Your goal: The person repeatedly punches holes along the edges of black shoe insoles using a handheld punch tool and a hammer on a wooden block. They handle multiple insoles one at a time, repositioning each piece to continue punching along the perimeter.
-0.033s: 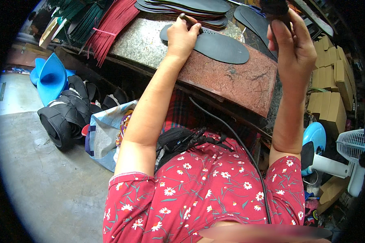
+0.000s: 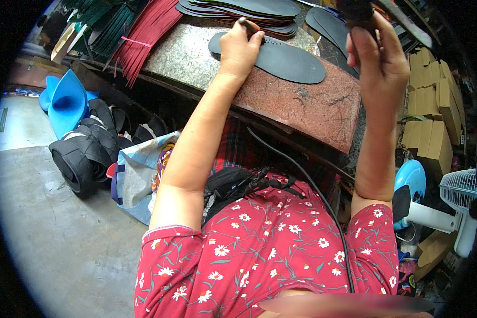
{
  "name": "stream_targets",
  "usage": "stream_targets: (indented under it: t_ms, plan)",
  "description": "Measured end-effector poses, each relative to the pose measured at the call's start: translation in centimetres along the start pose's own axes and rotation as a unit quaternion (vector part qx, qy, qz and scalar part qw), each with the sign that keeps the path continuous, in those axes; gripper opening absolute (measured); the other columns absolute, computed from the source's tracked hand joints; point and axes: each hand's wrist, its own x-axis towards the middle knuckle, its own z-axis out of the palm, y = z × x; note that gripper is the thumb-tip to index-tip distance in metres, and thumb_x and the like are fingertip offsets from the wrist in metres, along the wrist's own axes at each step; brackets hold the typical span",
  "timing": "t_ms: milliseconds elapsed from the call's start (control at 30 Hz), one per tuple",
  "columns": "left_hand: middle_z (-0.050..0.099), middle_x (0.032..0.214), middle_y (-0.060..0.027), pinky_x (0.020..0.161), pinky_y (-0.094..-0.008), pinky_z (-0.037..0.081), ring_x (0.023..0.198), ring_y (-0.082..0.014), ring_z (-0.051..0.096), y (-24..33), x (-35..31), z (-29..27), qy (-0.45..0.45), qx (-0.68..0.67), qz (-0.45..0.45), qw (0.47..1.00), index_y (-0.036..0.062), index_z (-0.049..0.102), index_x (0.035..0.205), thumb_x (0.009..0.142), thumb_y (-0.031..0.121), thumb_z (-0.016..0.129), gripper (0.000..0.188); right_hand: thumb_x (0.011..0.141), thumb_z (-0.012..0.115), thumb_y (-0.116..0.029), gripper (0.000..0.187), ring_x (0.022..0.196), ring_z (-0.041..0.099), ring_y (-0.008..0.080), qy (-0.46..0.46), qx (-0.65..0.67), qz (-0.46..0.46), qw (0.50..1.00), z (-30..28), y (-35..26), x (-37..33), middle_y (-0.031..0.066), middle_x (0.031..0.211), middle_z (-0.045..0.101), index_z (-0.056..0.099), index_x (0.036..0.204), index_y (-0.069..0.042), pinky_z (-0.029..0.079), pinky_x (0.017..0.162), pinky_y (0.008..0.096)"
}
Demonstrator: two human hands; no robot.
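A dark grey shoe sole (image 2: 297, 63) lies flat on the worn reddish work block, with small holes showing near its upper edge. My left hand (image 2: 238, 55) rests on its left part, fingers closed round a short, thin punch (image 2: 243, 21) that stands over the sole. Raised at the upper right, my right hand (image 2: 380, 69) is wrapped round the handle of a dark hammer-like tool (image 2: 356, 10). The top of that tool runs into the dark rim of the picture, so its full shape cannot be made out.
Stacked soles (image 2: 249, 9) lie behind the block, with more dark soles (image 2: 326, 29) to their right. Red strips (image 2: 143, 37) hang over the bench at the left. Cardboard boxes (image 2: 432, 143) and a white fan (image 2: 457, 191) stand at right; a bag (image 2: 138, 175) sits below left.
My right hand and its tool have shifted slightly to the left. The top of the punch leans a little further right. The sole stays in place.
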Motion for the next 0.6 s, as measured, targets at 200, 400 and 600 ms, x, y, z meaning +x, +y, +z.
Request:
stream_targets:
  t_ms: [200,400,600]
  plan:
    - [0.067,0.082,-0.0207,0.068,-0.0399,0.056,0.074,-0.0361,0.068,1.1,-0.2,0.9,0.011,0.121,0.094,0.988,0.0021,0.060,0.096,0.085,0.018,0.072,0.023,0.094,0.061,-0.038,0.034,0.084,0.069,0.0381,-0.117,-0.174,0.111,0.971,3.1,3.0,-2.8,0.0175,0.089,0.071,0.064,0.118,-0.014,0.054,0.068,0.0434]
    - [0.068,0.087,-0.0132,0.064,-0.0296,0.062,0.077,-0.0193,0.070,-0.2,0.3,0.1,0.106,-0.320,-0.150,0.929,-0.0019,0.058,0.094,0.093,0.004,0.062,0.007,0.094,0.059,-0.045,0.037,0.087,0.068,0.0390,-0.184,-0.190,0.232,0.936,1.6,4.8,-5.3,0.0169,0.088,0.071,0.063,0.120,-0.019,0.053,0.072,0.0464]
    - [0.070,0.086,-0.0116,0.062,-0.0270,0.060,0.075,-0.0167,0.070,-0.5,0.0,0.2,0.024,-0.198,-0.167,0.966,-0.0024,0.061,0.094,0.089,0.005,0.067,0.011,0.094,0.060,-0.045,0.038,0.084,0.070,0.0356,-0.136,-0.197,0.207,0.949,1.9,3.8,-4.0,0.0160,0.086,0.071,0.064,0.121,-0.018,0.054,0.071,0.0423]
